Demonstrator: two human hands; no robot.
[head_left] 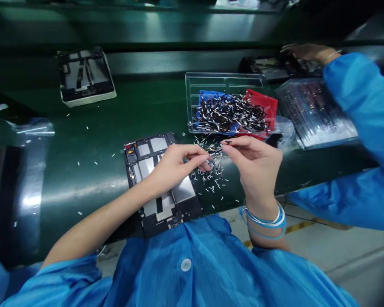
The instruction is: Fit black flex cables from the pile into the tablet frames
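Hands: left [176, 164] and right [252, 160] pinch small strip [215, 150], blurred | open device [161, 181] partly hidden.

Dim scene, overhead light from far side; white glare streaked glossy green worktop [83, 145] at left. Corners darkened, edges bowed and smeared; centre fairly sharp.

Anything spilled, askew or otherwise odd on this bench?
Yes. Small white slips lie scattered loose over the green belt, thickest between the clear tray and the open device. Black strips are heaped untidily in that tray. The left hand and right hand pinch one small piece between them.
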